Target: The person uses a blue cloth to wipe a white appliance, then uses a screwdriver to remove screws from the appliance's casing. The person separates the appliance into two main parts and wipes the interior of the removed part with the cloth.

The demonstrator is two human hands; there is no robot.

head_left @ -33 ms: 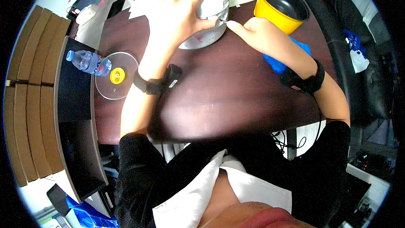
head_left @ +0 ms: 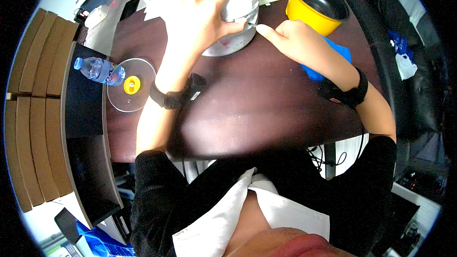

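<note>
At the far side of the table, a white round appliance (head_left: 243,0) with a faint pattern low on its wall stands in bright glare. My left hand (head_left: 197,16) is spread over it, fingers on top and thumb pressed against its near right side. My right hand (head_left: 288,38) is closed, thumb and fingers pinching a thin grey metal piece (head_left: 251,24) that touches the appliance's side by my left thumb. The rest of that piece is hidden in my grip. Just beyond my right hand sits a yellow pot (head_left: 309,16) with a black inside.
A blue cloth (head_left: 312,73) lies under my right forearm. On the left, a clear round lid (head_left: 138,102) with a yellow knob (head_left: 132,85) rests beside a plastic water bottle (head_left: 97,69). The brown table (head_left: 238,109) ends near my lap. Cardboard boxes (head_left: 38,147) are stacked at left.
</note>
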